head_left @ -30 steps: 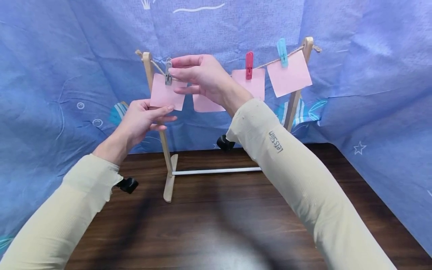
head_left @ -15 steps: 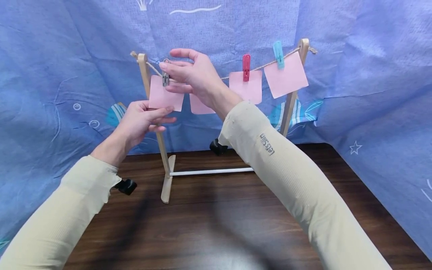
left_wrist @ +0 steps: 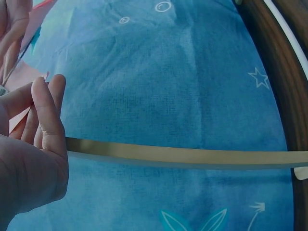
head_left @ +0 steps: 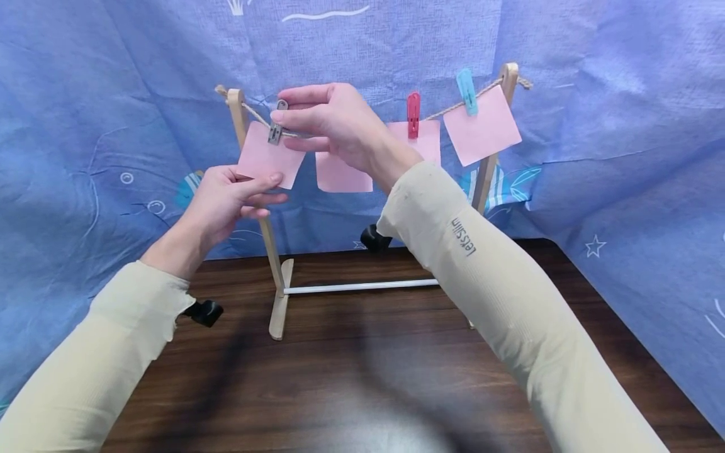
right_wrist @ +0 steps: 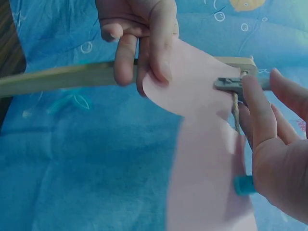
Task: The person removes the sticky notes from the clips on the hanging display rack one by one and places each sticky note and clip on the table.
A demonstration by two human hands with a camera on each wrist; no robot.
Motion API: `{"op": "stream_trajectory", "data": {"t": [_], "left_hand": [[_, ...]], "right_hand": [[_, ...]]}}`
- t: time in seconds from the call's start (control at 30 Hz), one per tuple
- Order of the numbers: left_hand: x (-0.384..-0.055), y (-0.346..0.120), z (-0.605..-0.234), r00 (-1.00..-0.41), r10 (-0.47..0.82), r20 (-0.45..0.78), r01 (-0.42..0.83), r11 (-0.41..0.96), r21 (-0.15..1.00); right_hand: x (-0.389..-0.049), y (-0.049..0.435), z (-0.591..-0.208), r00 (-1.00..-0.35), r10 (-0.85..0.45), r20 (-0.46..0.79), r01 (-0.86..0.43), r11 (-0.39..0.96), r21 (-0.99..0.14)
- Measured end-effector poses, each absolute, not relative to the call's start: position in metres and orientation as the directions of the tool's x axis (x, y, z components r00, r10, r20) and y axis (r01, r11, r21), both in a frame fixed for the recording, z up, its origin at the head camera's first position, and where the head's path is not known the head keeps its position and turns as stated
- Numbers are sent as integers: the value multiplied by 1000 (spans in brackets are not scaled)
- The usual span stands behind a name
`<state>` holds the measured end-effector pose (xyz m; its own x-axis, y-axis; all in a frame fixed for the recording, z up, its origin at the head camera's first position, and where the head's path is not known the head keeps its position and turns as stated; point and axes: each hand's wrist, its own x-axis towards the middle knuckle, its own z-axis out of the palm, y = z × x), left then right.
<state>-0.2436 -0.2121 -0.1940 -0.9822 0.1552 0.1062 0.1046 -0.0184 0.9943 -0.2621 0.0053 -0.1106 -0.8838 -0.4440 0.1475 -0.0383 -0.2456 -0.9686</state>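
Note:
My left hand pinches the lower edge of a pink square of paper between thumb and fingers. A grey clothespin sits over that paper's top edge at the rope. Thumb and fingers of my right hand grip the clothespin's upper end. In the right wrist view the paper bends near the left thumb, and the grey clothespin lies at the rope. Beside it hangs a second pink paper; a teal clip shows at its edge, hidden by my right hand in the head view.
The rope spans two wooden posts joined low down by a white rod. Further right, a red clothespin and a light blue clothespin hold pink papers. A dark wooden table lies below, blue cloth behind.
The left paper and grey clothespin have tilted, the paper's lower edge swinging left with my left hand. My right fingers shifted off and back onto the clothespin's upper end.

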Motion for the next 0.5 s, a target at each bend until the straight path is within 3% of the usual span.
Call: {"op": "stream_trajectory", "data": {"t": [0.27, 0.5], "left_hand": [[-243, -210, -193, -982, 146, 121, 120, -15, 993], [-240, -210, -192, -984, 128, 127, 130, 9, 992]], "right_hand": [[-258, 13, -107, -878, -449, 165, -147, -74, -986], [-258, 14, -109, -874, -452, 176, -179, -37, -983]]}}
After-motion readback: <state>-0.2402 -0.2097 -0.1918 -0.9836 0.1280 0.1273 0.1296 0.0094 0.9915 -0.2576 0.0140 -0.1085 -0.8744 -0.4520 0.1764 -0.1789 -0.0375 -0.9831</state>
